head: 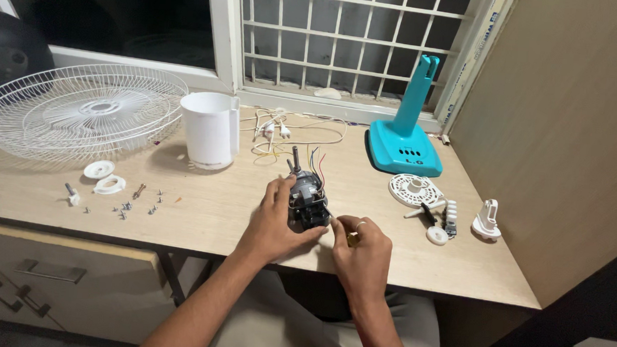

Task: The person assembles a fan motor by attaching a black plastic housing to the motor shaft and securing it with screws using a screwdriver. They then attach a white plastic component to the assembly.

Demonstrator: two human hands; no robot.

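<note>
You've got the motor [306, 198] sitting near the front edge of the desk [215, 211], shaft pointing up toward 12 o'clock, coloured wires trailing off the back. Your left hand [272, 221] is wrapped around its left side, holding it steady. Your right hand [361, 250] is at about 4 o'clock from the motor, fingers pinched at the lower right corner of the housing; there's something small and yellowish in that grip, can't tell what exactly.

Looks to me like you're mid-way through working on a fastener or fitting at the motor's base. Next move probably wants that left grip firm so the motor doesn't twist while the right fingers do the fine work.

Loose screws [134, 206] are way off at 9 o'clock, fan grille [80, 109] at 10, white housing [209, 129] at 11, teal stand [403, 140] at 1, and the white bits [420, 193] at 3.
</note>
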